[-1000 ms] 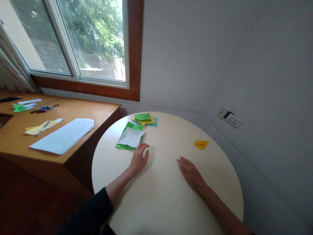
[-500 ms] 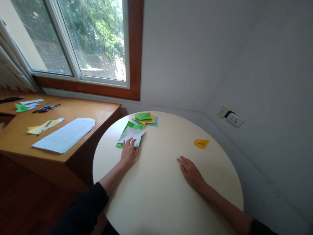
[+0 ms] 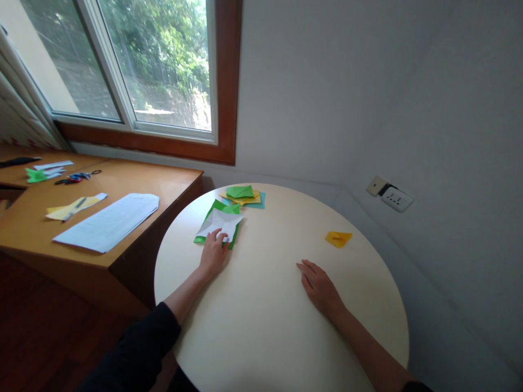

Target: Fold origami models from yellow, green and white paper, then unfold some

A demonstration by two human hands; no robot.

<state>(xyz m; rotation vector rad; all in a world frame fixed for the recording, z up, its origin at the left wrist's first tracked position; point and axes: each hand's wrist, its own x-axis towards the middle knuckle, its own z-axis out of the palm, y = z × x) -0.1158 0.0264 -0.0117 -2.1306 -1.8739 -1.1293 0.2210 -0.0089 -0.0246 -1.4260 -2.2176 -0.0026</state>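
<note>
The left hand [image 3: 213,255] lies flat with fingers extended, its fingertips pressing on the near edge of a creased white paper sheet [image 3: 220,223] that rests on a bright green paper square [image 3: 216,216]; nothing is gripped, only held down. This pair sits toward the left rear part of the round cream-coloured table [image 3: 278,326], close to its rim beside the orange-brown wooden desk [image 3: 134,188]. The right hand [image 3: 321,286] rests palm down and open on bare tabletop, holding nothing, well apart from a small folded yellow paper piece [image 3: 338,238] lying farther out. Risk noted: the white sheet is loose on the green one, and fingertip pressure at one edge alone could drag the top sheet out of register or buckle its existing creases. A second risk is the nearness to the rim, where a sideways slide could carry the paper off toward the desk. Just behind lies a small stack of green, yellow and teal paper squares [image 3: 242,196], near enough that a forward push could disturb it. Containers: none is visible on either surface; all paper lies loose. On the desk are a long white paper sheet [image 3: 108,220], a yellow paper strip [image 3: 73,206], scissors [image 3: 77,177] and green and white paper scraps [image 3: 43,171].
</note>
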